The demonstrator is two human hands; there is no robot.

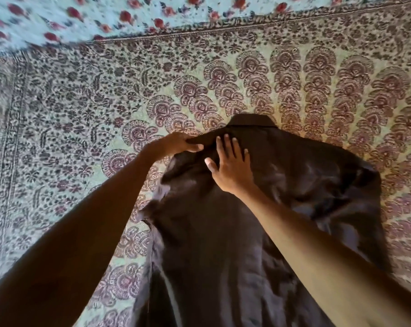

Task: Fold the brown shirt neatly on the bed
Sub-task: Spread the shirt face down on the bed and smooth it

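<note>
While the left hand (179,143) pinches the shoulder of the dark brown collared shirt (223,244) spread on the paisley-covered bed (81,102) and the right hand (230,168) presses flat by the collar, a hard tug could totally bunch it crooked.

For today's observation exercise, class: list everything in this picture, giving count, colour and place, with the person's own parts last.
shirt: one, brown, spread on the bedspread, centre to lower right, collar at its far end.
bedspread: one, cream with maroon and dark floral print, under the shirt.
sheet: one, pale blue with red flowers, along the top edge.
left hand: one, gripping the shirt's shoulder edge.
right hand: one, flat on the shirt below the collar.
</note>
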